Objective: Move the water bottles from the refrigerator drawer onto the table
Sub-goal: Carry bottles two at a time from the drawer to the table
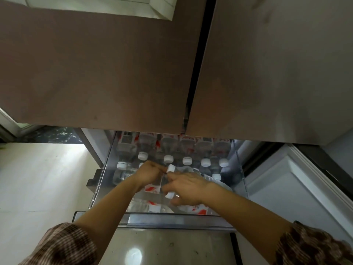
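The pulled-out refrigerator drawer [172, 217] holds several clear water bottles with white caps and red-and-white labels. A back row of bottles [168, 150] lies with caps toward me. Both my hands reach into the drawer. My left hand [148, 175] has its fingers curled down around a bottle near the drawer's middle; that bottle is mostly hidden under the hand. My right hand [186, 188] grips a bottle [191, 170] lying across the drawer, with a white cap [170, 168] at its left end. Another cap [169, 195] shows under my right fingers.
Two closed brown refrigerator doors [114, 73] hang above the drawer, with a dark gap between them. A pale floor [38, 178] lies to the left. An open white compartment door [296, 188] stands on the right. The steel drawer front [162, 245] is near me.
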{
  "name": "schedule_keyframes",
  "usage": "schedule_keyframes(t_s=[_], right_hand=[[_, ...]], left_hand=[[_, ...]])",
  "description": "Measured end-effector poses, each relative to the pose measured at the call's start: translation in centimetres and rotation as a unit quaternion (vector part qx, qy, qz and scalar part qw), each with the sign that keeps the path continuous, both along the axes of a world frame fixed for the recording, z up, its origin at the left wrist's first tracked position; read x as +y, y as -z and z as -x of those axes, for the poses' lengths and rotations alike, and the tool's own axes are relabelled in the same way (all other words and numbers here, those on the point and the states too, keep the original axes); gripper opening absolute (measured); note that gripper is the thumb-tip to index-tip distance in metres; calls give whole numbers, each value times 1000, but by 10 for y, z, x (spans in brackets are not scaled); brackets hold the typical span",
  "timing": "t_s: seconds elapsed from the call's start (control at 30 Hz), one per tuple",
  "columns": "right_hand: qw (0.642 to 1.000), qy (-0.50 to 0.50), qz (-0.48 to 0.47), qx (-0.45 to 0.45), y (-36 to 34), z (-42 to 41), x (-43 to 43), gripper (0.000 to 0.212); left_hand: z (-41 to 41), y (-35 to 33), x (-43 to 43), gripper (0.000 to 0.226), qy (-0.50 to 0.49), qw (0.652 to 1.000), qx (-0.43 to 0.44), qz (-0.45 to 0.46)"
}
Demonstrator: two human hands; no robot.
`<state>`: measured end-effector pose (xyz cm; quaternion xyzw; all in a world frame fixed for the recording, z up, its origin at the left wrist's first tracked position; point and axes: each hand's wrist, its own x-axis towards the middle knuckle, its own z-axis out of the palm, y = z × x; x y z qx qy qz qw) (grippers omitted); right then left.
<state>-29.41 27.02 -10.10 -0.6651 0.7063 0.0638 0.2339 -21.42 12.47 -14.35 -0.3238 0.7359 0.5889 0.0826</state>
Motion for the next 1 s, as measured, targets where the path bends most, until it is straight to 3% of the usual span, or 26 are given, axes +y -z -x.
schedule_keyframes(t_s=[0.07, 0.17, 0.23, 0.33, 0.4, 0.5, 0.57, 0.73, 0.83, 1.0], right_hand=[[999, 19, 30, -7, -11, 1, 6, 27], [997, 54, 63, 1, -22, 2, 15, 14], [992, 92, 84, -14, -31, 4, 24, 17], [977, 165, 133, -27, -42, 8, 43, 23], [960, 224, 162, -33, -45, 11, 58, 27], [943, 284, 168, -42, -48, 17, 75, 37], [943, 288, 163, -25, -52, 19, 80, 37], [955, 244, 129, 107, -57, 9, 85, 45], [952, 264, 125, 92, -64, 4, 90, 43], [926, 340, 153, 58, -86, 2, 102, 28]], left_hand=[[-1, 1, -1, 17, -30, 999, 7, -45], [1, -5, 4, 25, -83, 987, 36, -135], [4, -11, 10, 29, -104, 983, 50, -144], [13, -20, 22, 42, -108, 985, 66, -117], [21, -28, 29, 32, -114, 985, 69, -108], [30, -43, 39, 32, -88, 993, 77, -5], [33, -53, 49, 35, -73, 992, 95, 48], [25, -50, 64, 23, -62, 990, 120, 40], [16, -50, 73, 25, -54, 987, 119, 94], [-1, -81, 95, 22, -54, 953, 206, 215]])
